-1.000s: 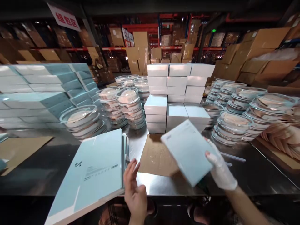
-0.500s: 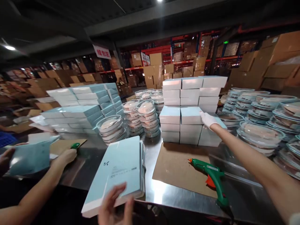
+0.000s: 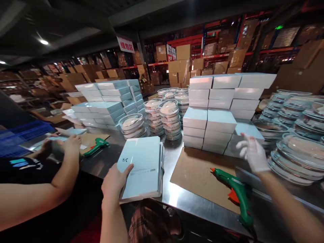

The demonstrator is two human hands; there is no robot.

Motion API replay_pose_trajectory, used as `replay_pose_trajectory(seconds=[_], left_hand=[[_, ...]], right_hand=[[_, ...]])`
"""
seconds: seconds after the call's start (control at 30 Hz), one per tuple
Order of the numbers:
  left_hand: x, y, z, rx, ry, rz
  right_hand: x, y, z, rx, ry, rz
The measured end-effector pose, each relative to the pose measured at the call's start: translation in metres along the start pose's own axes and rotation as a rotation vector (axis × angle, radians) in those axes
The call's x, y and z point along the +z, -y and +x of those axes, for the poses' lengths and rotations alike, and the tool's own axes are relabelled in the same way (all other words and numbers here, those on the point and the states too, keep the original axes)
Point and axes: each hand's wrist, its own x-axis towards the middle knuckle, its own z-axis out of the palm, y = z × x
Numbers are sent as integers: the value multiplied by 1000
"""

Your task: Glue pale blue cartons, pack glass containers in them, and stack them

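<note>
My left hand (image 3: 115, 180), bare, grips the left edge of a flat light blue box (image 3: 140, 167), thumb on top. This box lies on other flat pieces at the table's front edge; the fingers beneath are hidden. My right hand (image 3: 253, 152), in a white glove, is in the air with fingers apart and holds nothing. It is beside the low right end of a stack of white and light blue boxes (image 3: 220, 121). Below it to the left, a green glue gun (image 3: 234, 187) with an orange tip lies partly on a cardboard sheet (image 3: 189, 172).
Stacks of round clear-lidded containers (image 3: 169, 118) stand mid-table, with more containers (image 3: 298, 155) at the right. Another box stack (image 3: 101, 108) is at the back left. At the left, a co-worker's hands (image 3: 72, 145) are near a second green glue gun (image 3: 98, 145).
My left hand has moved onto the light blue box, which now lies further back and squared over the pile. My right hand has come off the box stack toward me. The view has turned left.
</note>
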Motion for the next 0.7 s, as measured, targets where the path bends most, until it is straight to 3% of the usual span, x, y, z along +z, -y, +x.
replay_pose_trajectory(seconds=[0.07, 0.13, 0.17, 0.23, 0.3, 0.4, 0.53, 0.6, 0.7], left_hand=[[-6, 4, -28, -6, -219, -52], [-4, 3, -62, 71, -369, -152], [2, 1, -80, 166, -371, -200], [23, -7, -114, 464, -218, -241], [52, -13, -141, 763, -12, -244], [91, -3, -162, 1003, 187, -213], [111, 30, -156, 1003, 339, -155], [112, 44, -149, 1020, 422, -148], [119, 56, -147, 1154, 544, -83]], right_hand=[[-4, 0, -67, -113, 172, -21], [-4, 10, -124, -420, 181, -105], [-3, 19, -144, -544, 161, -118], [3, 43, -165, -695, 107, -135], [9, 60, -164, -725, 86, -187], [11, 55, -158, -554, 187, -247], [4, 35, -183, -143, 408, -171], [1, 27, -202, 108, 627, -8], [0, 12, -234, 533, 1001, 415]])
